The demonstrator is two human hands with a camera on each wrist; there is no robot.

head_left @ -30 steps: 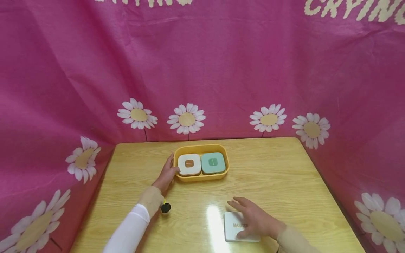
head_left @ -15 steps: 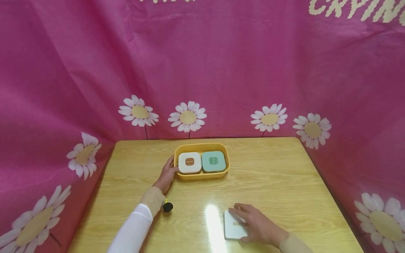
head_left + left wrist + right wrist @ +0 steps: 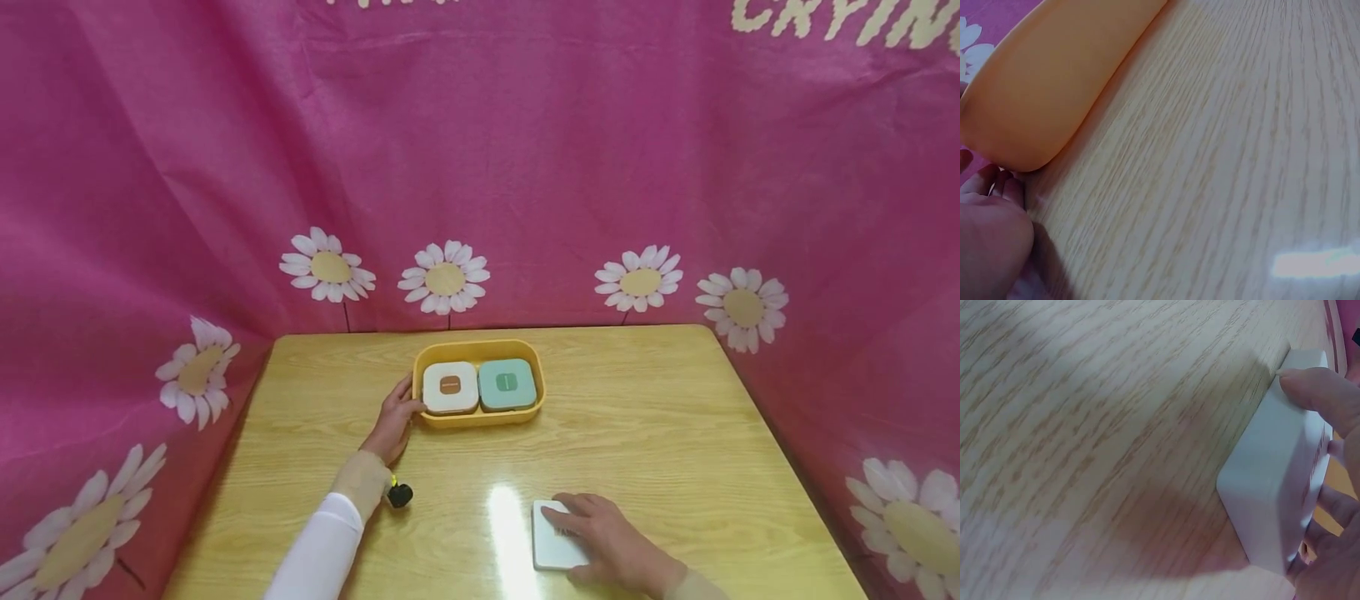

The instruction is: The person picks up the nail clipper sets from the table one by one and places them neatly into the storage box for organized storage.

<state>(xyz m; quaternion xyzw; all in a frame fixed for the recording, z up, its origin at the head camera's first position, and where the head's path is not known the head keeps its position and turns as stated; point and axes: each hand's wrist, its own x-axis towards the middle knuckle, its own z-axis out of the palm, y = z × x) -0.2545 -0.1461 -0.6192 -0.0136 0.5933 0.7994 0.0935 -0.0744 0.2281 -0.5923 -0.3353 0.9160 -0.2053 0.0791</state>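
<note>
Left hand: the left hand (image 3: 393, 419) rests on the desk (image 3: 660, 417) against the left end of the yellow tray (image 3: 480, 348); its fingers (image 3: 1004, 184) touch the tray's outer wall at the corner, loosely bent, and close round nothing.

Right hand: the right hand (image 3: 603, 542) lies over the white box (image 3: 549, 546) near the front edge of the desk; the thumb (image 3: 1313, 387) presses on one side edge and the other fingers curl over the opposite side, so the hand grips the box.

White box: flat, square, with rounded corners, lying on the desk; the right wrist view shows faint lettering on its top face, too blurred to read. It sits well apart from the tray, nearer the person.

Yellow tray: an oblong tray with rounded ends, standing towards the back of the desk at the middle. In the left wrist view (image 3: 1054, 69) its wall fills the upper left.

Tray contents: two square cases side by side, touching; the white case (image 3: 450, 388) with a brown centre patch lies on the left, the green case (image 3: 507, 385) with a darker green centre patch on the right.

Left wrist: a small black device (image 3: 398, 495) hangs under the left wrist, beside the cuff of a beige sleeve (image 3: 358, 483).

Surroundings: a pink cloth (image 3: 480, 167) printed with white daisies hangs behind and at both sides of the desk.
</note>
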